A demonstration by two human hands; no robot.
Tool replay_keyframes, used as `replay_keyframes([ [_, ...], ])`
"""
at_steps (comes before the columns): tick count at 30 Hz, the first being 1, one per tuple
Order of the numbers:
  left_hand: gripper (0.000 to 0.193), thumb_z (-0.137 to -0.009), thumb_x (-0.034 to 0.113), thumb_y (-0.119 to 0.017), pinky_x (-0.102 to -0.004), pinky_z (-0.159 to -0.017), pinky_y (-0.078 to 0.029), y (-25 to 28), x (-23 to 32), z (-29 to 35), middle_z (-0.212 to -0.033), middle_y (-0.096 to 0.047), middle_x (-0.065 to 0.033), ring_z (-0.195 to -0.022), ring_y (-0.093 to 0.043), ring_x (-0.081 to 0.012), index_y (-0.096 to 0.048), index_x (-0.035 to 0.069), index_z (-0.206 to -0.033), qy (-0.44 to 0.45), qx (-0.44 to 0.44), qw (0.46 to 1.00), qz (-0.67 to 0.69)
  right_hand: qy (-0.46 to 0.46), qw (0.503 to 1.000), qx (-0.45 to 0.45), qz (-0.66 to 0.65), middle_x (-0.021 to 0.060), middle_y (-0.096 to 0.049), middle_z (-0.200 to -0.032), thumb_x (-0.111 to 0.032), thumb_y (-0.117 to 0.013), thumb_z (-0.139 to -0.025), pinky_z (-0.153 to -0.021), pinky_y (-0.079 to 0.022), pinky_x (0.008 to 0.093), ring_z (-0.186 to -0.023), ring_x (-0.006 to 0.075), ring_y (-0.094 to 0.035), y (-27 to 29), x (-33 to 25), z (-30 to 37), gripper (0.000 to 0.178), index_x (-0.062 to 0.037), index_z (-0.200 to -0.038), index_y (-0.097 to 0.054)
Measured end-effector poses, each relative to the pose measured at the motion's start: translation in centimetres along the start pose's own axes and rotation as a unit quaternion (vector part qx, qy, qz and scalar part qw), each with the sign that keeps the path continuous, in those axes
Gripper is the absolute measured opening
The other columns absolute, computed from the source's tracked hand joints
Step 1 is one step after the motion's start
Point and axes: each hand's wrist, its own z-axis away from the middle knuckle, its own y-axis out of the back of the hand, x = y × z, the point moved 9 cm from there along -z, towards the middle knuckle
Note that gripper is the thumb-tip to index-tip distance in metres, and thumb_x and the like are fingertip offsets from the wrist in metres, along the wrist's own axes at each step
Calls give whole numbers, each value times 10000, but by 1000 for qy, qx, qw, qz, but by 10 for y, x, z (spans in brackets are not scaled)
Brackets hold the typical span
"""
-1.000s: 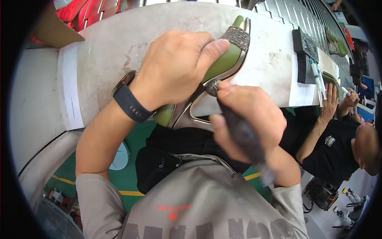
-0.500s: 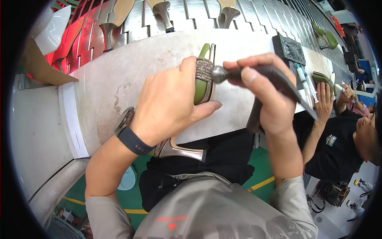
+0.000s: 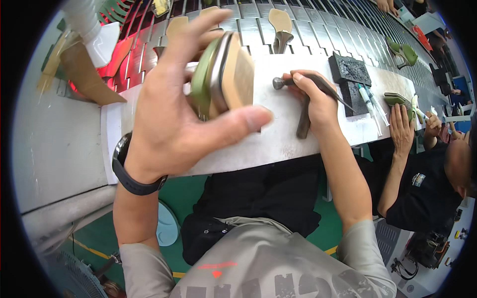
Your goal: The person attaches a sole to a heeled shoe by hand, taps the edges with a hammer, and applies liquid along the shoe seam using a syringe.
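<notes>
My left hand (image 3: 179, 116) holds a green high-heeled shoe (image 3: 223, 74) raised above the worn white workbench (image 3: 278, 144), its tan sole turned to the right. A dark band sits on that wrist. My right hand (image 3: 310, 99) rests on the bench to the right of the shoe and grips a small hammer (image 3: 293, 87) by its dark handle, the round metal head pointing left. The hammer head is apart from the shoe.
A slatted conveyor (image 3: 248, 25) runs behind the bench and carries tan shoe parts (image 3: 280, 25) and a green shoe (image 3: 405, 52). Two black pads (image 3: 350, 74) and pens (image 3: 370, 97) lie to the right. A seated person in black (image 3: 422, 179) works on another green shoe (image 3: 397, 99).
My left hand has lifted the shoe up toward the camera and turned its sole outward. My right hand has lowered the hammer onto the bench, away from the shoe.
</notes>
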Motion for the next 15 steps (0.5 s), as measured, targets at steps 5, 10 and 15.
replay_keyframes([
  [5,652,-769,62,-777,-359,-1078,-456,-37,18,15,-1331,-629,-166,-1249,-603,-237,-494,-5,-1352,-19,-30,998,-59,105,993,-27,-36,173,-763,-1098,-79,-678,-954,-969,-558,351,-1070,228,-723,-15,-64,57,195,54,-1096,-701],
  [10,679,-773,104,-811,-352,-1038,-484,-52,30,23,-1315,-641,-147,-1201,-634,-225,-491,6,-1365,-60,-16,992,-114,256,959,-89,-82,337,-674,-1199,-295,-712,-984,-1074,-510,570,-1182,508,-654,-23,-178,143,353,-9,-1110,-547],
  [15,751,-726,160,-893,-364,-932,-542,-57,34,29,-1262,-662,-158,-1101,-695,-268,-515,27,-1360,-57,31,987,-145,227,951,-199,64,339,-698,-1141,-424,-802,-913,-1037,-536,581,-1155,473,-679,-46,-190,142,499,-17,-1053,-549],
])
